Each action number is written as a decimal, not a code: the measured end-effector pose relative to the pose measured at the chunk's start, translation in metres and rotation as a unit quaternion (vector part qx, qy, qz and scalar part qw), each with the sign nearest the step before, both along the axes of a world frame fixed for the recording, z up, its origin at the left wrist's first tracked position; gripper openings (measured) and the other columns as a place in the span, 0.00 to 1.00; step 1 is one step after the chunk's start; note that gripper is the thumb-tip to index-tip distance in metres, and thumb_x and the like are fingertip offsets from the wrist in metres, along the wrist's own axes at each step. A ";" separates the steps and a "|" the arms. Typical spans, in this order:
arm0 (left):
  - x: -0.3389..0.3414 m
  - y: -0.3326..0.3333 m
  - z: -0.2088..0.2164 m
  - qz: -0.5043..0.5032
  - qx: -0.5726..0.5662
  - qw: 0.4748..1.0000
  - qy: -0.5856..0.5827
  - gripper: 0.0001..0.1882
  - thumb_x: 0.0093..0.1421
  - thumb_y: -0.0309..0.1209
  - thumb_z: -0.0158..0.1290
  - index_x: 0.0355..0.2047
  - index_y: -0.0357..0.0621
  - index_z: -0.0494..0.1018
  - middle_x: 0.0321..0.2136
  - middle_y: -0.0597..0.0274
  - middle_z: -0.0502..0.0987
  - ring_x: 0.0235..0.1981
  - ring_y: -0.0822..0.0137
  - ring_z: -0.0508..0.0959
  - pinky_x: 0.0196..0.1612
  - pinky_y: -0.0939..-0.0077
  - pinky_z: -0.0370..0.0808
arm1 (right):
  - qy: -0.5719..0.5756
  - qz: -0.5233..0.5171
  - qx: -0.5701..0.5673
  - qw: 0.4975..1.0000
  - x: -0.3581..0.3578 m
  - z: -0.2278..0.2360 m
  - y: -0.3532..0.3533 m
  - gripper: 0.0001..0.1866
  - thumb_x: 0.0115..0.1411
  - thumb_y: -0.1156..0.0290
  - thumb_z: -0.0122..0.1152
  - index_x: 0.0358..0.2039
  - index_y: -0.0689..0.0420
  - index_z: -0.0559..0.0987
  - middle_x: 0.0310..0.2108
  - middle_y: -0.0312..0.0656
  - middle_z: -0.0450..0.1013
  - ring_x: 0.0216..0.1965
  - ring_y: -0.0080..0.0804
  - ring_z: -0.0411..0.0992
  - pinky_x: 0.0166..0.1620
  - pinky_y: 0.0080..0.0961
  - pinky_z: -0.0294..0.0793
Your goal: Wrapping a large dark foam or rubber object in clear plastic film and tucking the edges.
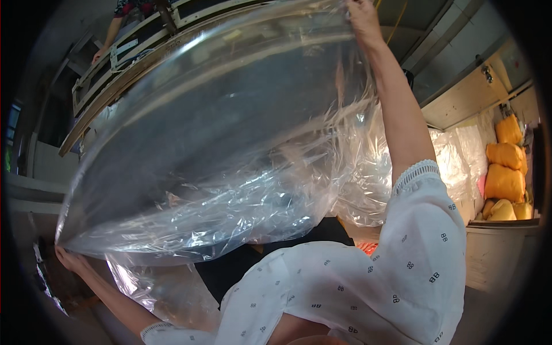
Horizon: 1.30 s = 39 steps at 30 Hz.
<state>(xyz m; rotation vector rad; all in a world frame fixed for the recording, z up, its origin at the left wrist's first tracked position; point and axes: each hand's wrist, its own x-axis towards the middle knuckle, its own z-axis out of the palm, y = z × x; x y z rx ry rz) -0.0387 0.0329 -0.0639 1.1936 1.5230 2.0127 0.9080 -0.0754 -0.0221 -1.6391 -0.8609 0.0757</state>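
Note:
A large sheet of clear plastic film is stretched wide between my two hands. It bulges upward, and its lower part is crumpled and shiny. My left hand pinches one corner low at the far left. Raised high at the top right, my right hand is closed on the opposite edge, its fingertips partly cut off by the picture's border. More of the film hangs in folds below my right forearm and near my left arm. Whether it is a single layer or a bag, I cannot tell.
A metal frame with a wooden edge runs across the far left. Behind it is another person's hand. At the right, crumpled clear plastic lies beside stacked yellow-orange bundles. A light panel stands at the back right.

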 end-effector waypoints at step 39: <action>0.091 0.274 -0.119 -0.052 -0.160 0.967 0.193 0.20 0.59 0.38 0.40 0.36 0.33 0.74 0.35 0.52 0.76 0.38 0.62 0.73 0.44 0.71 0.65 | -0.206 -0.193 -0.018 0.959 0.125 -0.109 0.014 0.20 0.59 0.59 0.46 0.37 0.65 0.73 0.39 0.60 0.68 0.44 0.53 0.64 0.46 0.39 0.61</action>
